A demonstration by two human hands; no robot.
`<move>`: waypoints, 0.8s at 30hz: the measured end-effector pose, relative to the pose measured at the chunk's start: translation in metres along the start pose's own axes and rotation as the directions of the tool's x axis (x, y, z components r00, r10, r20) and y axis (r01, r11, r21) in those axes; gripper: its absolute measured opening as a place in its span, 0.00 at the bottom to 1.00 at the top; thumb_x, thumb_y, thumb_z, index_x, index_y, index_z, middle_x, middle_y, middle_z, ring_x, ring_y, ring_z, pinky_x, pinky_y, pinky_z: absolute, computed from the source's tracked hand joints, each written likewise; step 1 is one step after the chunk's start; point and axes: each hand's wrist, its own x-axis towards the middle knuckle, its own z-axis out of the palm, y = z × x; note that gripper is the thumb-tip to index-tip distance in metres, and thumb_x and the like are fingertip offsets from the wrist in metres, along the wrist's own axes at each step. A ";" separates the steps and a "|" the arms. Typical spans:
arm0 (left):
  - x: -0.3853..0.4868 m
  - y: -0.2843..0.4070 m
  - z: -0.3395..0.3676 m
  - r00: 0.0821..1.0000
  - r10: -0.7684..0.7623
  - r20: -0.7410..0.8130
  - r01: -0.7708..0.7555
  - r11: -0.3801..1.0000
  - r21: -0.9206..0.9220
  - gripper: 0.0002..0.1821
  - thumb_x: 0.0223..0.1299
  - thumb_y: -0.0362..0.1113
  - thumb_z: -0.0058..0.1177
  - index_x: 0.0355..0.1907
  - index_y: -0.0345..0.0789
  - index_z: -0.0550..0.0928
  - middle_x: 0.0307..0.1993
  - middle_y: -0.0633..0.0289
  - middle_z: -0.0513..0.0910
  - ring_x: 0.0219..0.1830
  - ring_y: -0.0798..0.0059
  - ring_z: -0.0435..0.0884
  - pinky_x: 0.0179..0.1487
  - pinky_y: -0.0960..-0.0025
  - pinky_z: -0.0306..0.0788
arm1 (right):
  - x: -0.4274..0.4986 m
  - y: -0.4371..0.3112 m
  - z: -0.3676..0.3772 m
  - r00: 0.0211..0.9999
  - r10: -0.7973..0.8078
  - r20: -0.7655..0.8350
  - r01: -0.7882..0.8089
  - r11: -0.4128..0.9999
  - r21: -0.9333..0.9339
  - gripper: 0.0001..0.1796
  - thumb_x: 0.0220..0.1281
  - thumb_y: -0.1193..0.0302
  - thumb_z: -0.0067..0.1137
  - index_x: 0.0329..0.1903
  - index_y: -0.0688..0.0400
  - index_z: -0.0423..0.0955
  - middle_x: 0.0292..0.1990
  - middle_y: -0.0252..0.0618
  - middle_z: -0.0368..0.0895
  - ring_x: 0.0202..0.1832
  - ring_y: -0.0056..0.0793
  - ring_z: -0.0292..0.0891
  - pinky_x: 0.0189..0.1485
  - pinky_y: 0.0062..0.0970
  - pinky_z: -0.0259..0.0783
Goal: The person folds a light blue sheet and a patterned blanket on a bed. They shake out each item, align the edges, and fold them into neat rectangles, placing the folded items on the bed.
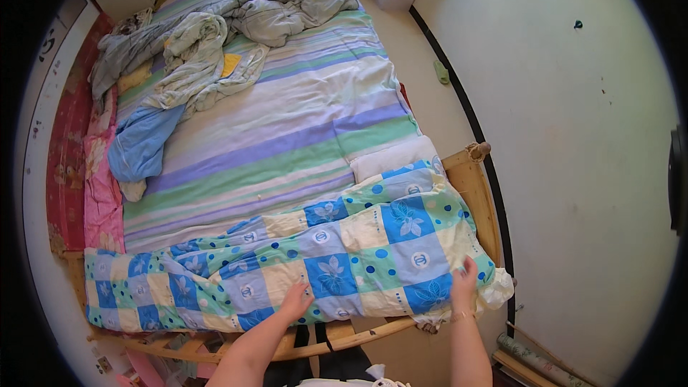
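Note:
A blue, green and cream checked quilt (371, 258) lies folded in a long strip across the near end of the bed. My left hand (296, 301) rests on its near edge, fingers slightly spread. Near the quilt's right end is my right hand (464, 281), fingers upward against the cloth; whether it pinches the fabric cannot be told. A white pillow (395, 158) shows partly from under the quilt. Beyond it stretches a striped bedsheet (269, 150), somewhat wrinkled. White ruffled cloth (497, 289) sticks out beside the quilt's right corner.
The wooden bed rail (371, 334) runs along the near edge, with a post (477, 151) at right. A crumpled grey blanket (279, 16), a light patterned cover (188, 64) and blue cloth (142, 142) lie on the bed. A green slipper (441, 72) is on the floor beside the wall.

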 end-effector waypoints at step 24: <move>-0.069 -0.160 -0.121 0.596 -0.641 -0.484 0.700 0.710 -0.077 0.55 0.54 0.48 0.66 0.78 0.49 0.45 0.77 0.53 0.45 0.77 0.47 0.44 0.75 0.47 0.48 | 0.154 -0.095 0.077 0.647 -0.135 0.750 0.762 0.145 -0.631 0.13 0.48 0.58 0.69 0.30 0.53 0.79 0.33 0.41 0.82 0.40 0.44 0.78 0.47 0.46 0.67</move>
